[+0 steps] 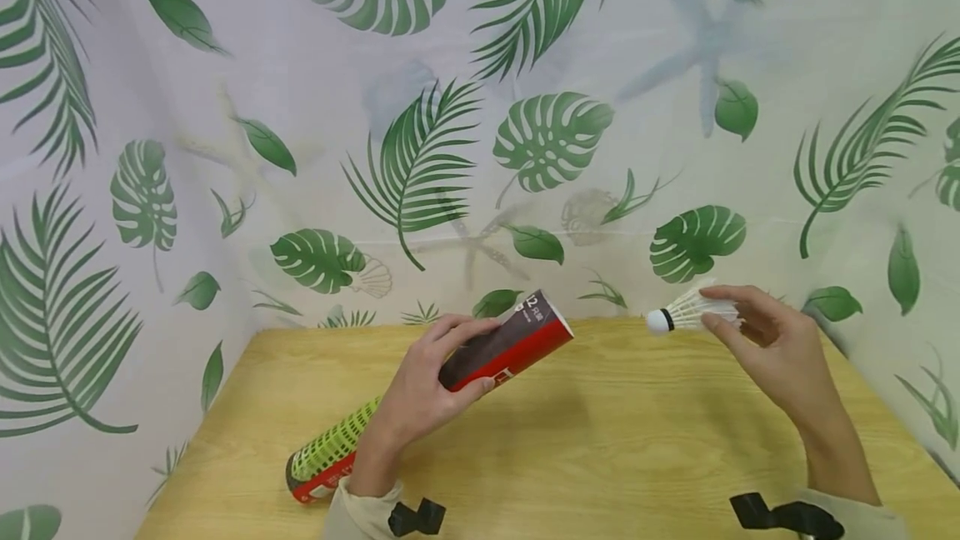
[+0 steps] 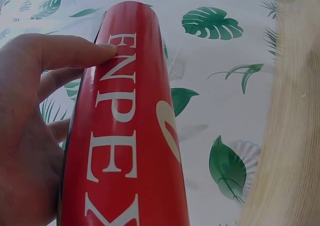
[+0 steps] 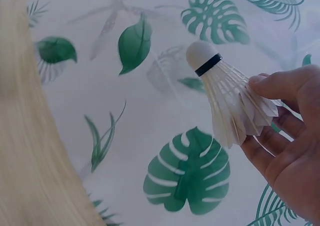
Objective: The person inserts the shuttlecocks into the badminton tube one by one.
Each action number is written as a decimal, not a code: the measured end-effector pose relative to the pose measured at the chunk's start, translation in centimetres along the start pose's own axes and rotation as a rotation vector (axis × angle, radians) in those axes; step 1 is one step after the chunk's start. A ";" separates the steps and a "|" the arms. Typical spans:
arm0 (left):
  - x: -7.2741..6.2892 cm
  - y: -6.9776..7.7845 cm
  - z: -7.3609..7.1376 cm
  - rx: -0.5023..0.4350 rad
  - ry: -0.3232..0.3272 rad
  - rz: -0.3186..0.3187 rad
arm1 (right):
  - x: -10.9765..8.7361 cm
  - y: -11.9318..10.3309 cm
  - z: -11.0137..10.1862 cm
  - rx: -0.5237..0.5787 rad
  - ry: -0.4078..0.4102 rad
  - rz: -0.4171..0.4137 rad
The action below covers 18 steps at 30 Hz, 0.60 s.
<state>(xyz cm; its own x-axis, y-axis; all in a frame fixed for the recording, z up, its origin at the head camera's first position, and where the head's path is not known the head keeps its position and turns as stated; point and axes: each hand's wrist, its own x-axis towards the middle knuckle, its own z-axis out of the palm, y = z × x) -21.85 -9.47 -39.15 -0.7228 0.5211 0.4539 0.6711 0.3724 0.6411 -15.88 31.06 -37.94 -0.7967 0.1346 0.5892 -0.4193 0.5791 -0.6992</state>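
Observation:
My left hand [image 1: 420,390] grips a long red and black shuttlecock tube [image 1: 517,344] around its side. The tube slants up to the right, its pale-rimmed end facing right; the lower left end carries a lime-green grid pattern. White letters run along its red side in the left wrist view, where the thumb [image 2: 102,51] presses on them. To the right, my right hand [image 1: 783,352] pinches a white feather shuttlecock [image 3: 235,98] by its skirt. Its rounded cork [image 1: 660,322] with a black band points left toward the tube, with a gap between them. The tube's inside is hidden.
Below the hands lies a light wood-grain table [image 1: 600,457]. Behind it and at both sides hangs a white cloth [image 1: 480,215] printed with green leaves. Black straps [image 1: 416,517] are on both sleeves.

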 end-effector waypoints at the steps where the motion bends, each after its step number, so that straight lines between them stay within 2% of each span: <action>1: -0.1 -0.1 0.0 0.000 0.002 0.001 | 0.1 -0.4 0.2 0.019 0.012 -0.009; 8: -0.5 -0.2 -0.3 -0.005 0.020 0.007 | 0.1 -2.8 2.4 0.278 0.151 -0.020; 13: -0.5 -0.2 -0.3 0.010 0.020 0.005 | 0.3 -3.5 4.6 0.547 0.243 -0.119; 15: -0.5 -0.1 -0.4 0.008 0.020 0.008 | 0.5 -3.7 5.2 0.614 0.270 -0.147; 18: -0.5 -0.1 -0.5 0.004 0.019 0.006 | 0.5 -4.0 5.9 0.635 0.311 -0.143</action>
<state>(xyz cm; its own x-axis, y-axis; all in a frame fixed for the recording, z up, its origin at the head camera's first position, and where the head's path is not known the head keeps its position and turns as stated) -21.69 -10.16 -39.12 -0.7221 0.5082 0.4694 0.6758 0.3730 0.6358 -17.18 24.06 -37.22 -0.5938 0.3699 0.7145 -0.7577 0.0417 -0.6513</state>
